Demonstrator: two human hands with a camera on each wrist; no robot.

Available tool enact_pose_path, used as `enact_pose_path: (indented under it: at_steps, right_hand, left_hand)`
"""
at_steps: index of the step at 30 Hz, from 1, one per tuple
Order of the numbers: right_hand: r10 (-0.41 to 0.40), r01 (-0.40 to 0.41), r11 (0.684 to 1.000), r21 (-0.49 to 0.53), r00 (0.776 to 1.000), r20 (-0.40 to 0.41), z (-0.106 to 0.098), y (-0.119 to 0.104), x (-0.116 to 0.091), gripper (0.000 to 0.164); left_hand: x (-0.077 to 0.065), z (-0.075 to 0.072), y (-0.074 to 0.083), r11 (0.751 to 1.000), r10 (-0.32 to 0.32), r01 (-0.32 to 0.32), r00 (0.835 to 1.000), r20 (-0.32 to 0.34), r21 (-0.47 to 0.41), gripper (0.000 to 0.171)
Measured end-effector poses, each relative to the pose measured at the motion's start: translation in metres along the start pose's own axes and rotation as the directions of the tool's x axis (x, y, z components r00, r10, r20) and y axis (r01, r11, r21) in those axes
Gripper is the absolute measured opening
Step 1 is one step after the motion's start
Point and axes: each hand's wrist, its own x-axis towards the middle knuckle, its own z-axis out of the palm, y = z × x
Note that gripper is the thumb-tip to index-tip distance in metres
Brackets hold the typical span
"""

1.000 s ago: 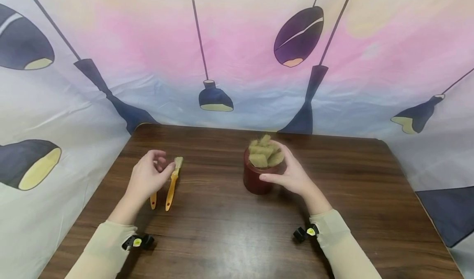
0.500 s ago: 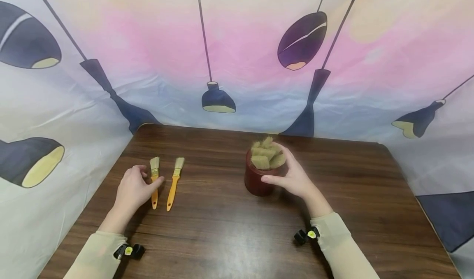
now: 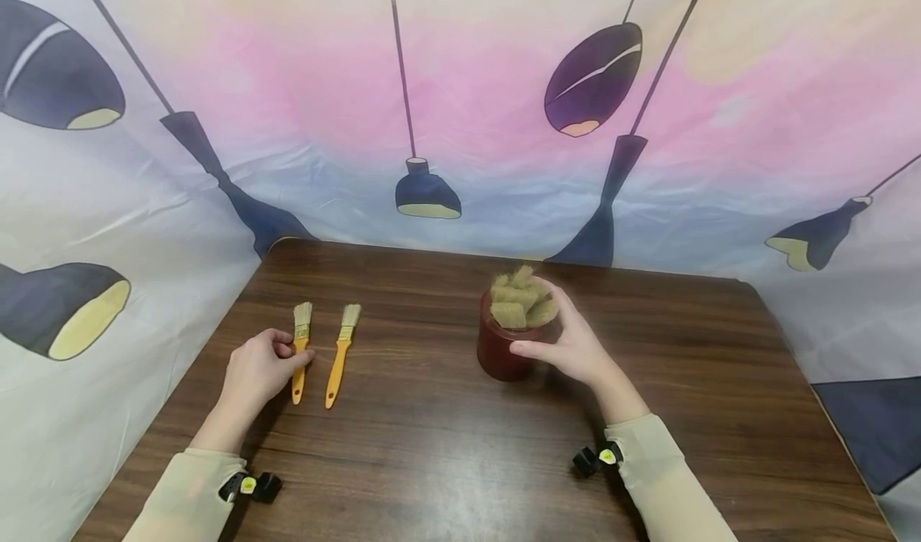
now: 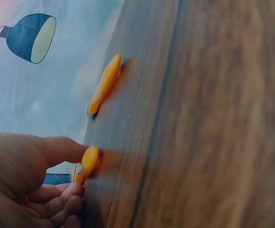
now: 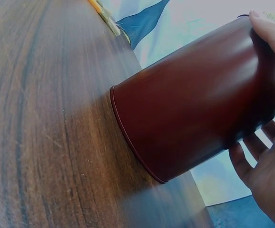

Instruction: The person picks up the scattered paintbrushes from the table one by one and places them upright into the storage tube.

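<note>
My left hand (image 3: pixel 257 368) pinches the handle of the left paintbrush (image 3: pixel 300 350), thumb on one side and fingers on the other. That brush lies on the table with its bristles pointing away; in the left wrist view its yellow handle end (image 4: pixel 90 160) shows beside the thumb. A second paintbrush (image 3: pixel 338 366) lies just to the right, about parallel. Around a dark red cylindrical cup (image 3: pixel 498 352) my right hand (image 3: pixel 572 342) curls, gripping its right side near the rim. The cup stands upright, packed with several brushes, bristles (image 3: pixel 512 296) up. Their handles are hidden inside.
All of this rests on a dark wood-grain table (image 3: pixel 432 446). Behind it hangs a cloth backdrop (image 3: pixel 324 126) printed with lamps, close to the table's back edge. Black wrist cameras (image 3: pixel 268 488) sit on both sleeves.
My left hand has moved from above the brushes leftward and down onto the left brush, and its thumb and fingers have closed on the handle. The right hand keeps its grip on the cup.
</note>
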Motion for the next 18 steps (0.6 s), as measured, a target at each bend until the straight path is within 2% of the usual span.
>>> enact_pose_path:
  at_steps: [9, 14, 18]
  right_hand:
    - [0.021, -0.021, 1.000, 0.004, 1.000, 0.002, -0.002, -0.002, -0.002, 0.103]
    - [0.021, -0.021, 1.000, 0.020, 1.000, 0.001, -0.002, -0.003, -0.002, 0.103]
    - [0.010, -0.010, 1.000, 0.028, 1.000, -0.001, 0.000, -0.002, -0.002, 0.103]
  left_hand:
    - [0.002, 0.001, 0.005, 1.000, 0.000, 0.001, 0.999, -0.051, 0.021, 0.026]
    - [0.007, -0.003, 0.013, 1.000, 0.006, -0.006, 0.999, -0.034, -0.002, 0.033]
    - [0.011, -0.008, 0.032, 0.998, 0.036, -0.040, 0.996, -0.081, -0.051, 0.035]
